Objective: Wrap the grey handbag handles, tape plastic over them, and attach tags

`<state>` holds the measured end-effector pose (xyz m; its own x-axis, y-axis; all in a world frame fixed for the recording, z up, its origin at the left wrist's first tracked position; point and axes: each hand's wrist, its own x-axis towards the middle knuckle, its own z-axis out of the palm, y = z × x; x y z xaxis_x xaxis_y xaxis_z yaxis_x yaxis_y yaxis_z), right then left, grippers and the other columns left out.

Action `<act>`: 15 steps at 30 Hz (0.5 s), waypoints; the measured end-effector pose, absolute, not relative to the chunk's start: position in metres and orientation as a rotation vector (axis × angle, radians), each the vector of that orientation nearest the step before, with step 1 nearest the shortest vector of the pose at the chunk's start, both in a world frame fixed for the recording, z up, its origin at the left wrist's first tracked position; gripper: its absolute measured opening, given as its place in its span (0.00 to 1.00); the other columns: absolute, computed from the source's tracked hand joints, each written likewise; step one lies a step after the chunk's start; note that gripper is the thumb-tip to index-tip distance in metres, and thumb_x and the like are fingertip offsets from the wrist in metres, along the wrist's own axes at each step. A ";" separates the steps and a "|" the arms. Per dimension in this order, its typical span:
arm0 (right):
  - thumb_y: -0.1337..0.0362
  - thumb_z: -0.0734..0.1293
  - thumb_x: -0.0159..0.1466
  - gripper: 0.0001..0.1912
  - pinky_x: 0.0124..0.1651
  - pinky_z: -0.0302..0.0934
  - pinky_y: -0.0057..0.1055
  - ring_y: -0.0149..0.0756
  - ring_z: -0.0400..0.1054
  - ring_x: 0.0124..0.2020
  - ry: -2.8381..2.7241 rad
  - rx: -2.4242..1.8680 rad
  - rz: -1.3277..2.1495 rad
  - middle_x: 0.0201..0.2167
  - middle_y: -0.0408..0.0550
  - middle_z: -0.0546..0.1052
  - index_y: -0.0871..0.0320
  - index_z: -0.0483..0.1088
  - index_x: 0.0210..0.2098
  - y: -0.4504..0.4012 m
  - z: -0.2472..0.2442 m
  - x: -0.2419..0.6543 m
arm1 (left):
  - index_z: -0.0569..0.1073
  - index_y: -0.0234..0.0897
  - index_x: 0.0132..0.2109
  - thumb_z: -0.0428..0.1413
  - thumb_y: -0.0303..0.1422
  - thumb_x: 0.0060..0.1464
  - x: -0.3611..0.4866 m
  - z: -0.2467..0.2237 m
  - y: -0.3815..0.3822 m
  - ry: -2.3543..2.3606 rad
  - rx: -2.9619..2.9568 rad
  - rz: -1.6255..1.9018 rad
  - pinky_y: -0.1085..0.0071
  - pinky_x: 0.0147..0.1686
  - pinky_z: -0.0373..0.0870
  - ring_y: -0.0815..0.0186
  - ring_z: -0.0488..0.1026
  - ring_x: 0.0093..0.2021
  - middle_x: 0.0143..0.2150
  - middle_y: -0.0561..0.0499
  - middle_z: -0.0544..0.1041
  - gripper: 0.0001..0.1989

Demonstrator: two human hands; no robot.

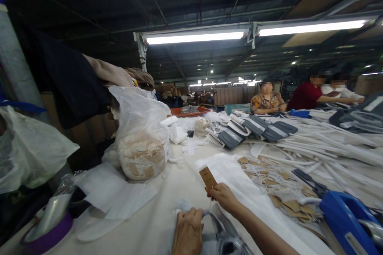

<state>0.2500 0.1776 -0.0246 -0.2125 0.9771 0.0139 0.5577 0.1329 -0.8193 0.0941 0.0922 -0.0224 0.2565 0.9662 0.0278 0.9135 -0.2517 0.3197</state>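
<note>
My right hand pinches a brown cardboard hang tag at its lower end, raised above the table. A thin white string seems to hang below the fingers. My left hand lies at the bottom of the view, fingers curled down on a grey fabric item that looks partly covered by clear plastic. Its fingertips are beside a grey loop of that item. The lower part of the item is cut off by the frame. Right of my hands, a pile of similar brown tags with white strings is spread over white sheeting.
A blue tool with a black nozzle stands at right. Left are a plastic bag of tags, white sheets and a purple-rimmed tape roll. Grey folded pieces and white strips lie farther back, near several people.
</note>
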 end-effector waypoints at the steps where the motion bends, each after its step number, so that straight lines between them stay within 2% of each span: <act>1: 0.58 0.62 0.66 0.13 0.40 0.65 0.35 0.33 0.70 0.34 -1.847 -1.520 0.974 0.33 0.44 0.75 0.61 0.71 0.34 0.181 -0.026 0.249 | 0.72 0.38 0.45 0.44 0.22 0.53 0.095 -0.024 0.092 1.756 2.291 0.308 0.60 0.46 0.60 0.59 0.71 0.47 0.44 0.47 0.76 0.17; 4: 0.58 0.63 0.65 0.11 0.42 0.67 0.36 0.36 0.69 0.40 -1.825 -1.634 1.061 0.43 0.46 0.73 0.58 0.70 0.43 0.184 -0.027 0.247 | 0.74 0.36 0.38 0.44 0.22 0.53 0.099 -0.025 0.090 1.747 2.308 0.443 0.58 0.44 0.63 0.57 0.73 0.42 0.38 0.46 0.77 0.15; 6: 0.58 0.64 0.65 0.12 0.42 0.67 0.36 0.38 0.69 0.41 -1.776 -1.710 1.137 0.44 0.46 0.72 0.59 0.69 0.44 0.180 -0.025 0.250 | 0.75 0.35 0.38 0.46 0.22 0.52 0.098 -0.019 0.089 1.723 2.283 0.565 0.56 0.45 0.64 0.56 0.74 0.42 0.37 0.44 0.78 0.14; 8: 0.56 0.63 0.65 0.14 0.39 0.67 0.36 0.35 0.70 0.37 -1.704 -1.784 1.204 0.40 0.47 0.73 0.61 0.69 0.43 0.172 -0.020 0.259 | 0.74 0.35 0.45 0.49 0.24 0.52 0.087 -0.008 0.088 1.685 2.231 0.629 0.59 0.50 0.64 0.58 0.72 0.48 0.44 0.44 0.77 0.15; 9: 0.55 0.62 0.65 0.16 0.37 0.67 0.35 0.34 0.70 0.35 -1.664 -1.809 1.221 0.38 0.48 0.74 0.62 0.69 0.42 0.166 -0.016 0.267 | 0.69 0.35 0.52 0.50 0.26 0.51 0.077 -0.002 0.086 1.675 2.197 0.675 0.62 0.53 0.63 0.60 0.69 0.53 0.51 0.44 0.74 0.19; 11: 0.53 0.59 0.66 0.19 0.38 0.66 0.35 0.35 0.71 0.35 -1.610 -1.801 1.219 0.37 0.52 0.75 0.64 0.70 0.42 0.143 -0.008 0.285 | 0.62 0.33 0.59 0.49 0.33 0.54 0.049 0.004 0.077 1.708 2.091 0.809 0.61 0.58 0.60 0.61 0.63 0.59 0.59 0.42 0.67 0.25; 12: 0.52 0.58 0.66 0.22 0.40 0.66 0.35 0.37 0.71 0.37 -1.587 -1.763 1.221 0.39 0.55 0.76 0.64 0.70 0.44 0.126 -0.005 0.296 | 0.62 0.33 0.59 0.49 0.37 0.54 0.034 0.002 0.068 1.721 1.967 0.919 0.59 0.57 0.61 0.59 0.64 0.58 0.59 0.41 0.67 0.26; 13: 0.50 0.58 0.65 0.24 0.43 0.65 0.35 0.39 0.71 0.42 -1.566 -1.710 1.239 0.44 0.55 0.75 0.63 0.69 0.48 0.106 -0.003 0.306 | 0.63 0.33 0.58 0.49 0.42 0.53 0.019 -0.004 0.057 1.735 1.822 0.987 0.57 0.56 0.63 0.56 0.66 0.57 0.58 0.40 0.68 0.28; 15: 0.45 0.61 0.59 0.32 0.50 0.64 0.37 0.44 0.67 0.52 -1.435 -1.585 1.358 0.53 0.57 0.71 0.62 0.65 0.54 0.061 -0.005 0.322 | 0.61 0.30 0.59 0.51 0.53 0.48 -0.004 -0.028 0.029 1.718 1.499 0.955 0.54 0.52 0.67 0.51 0.69 0.54 0.59 0.35 0.67 0.38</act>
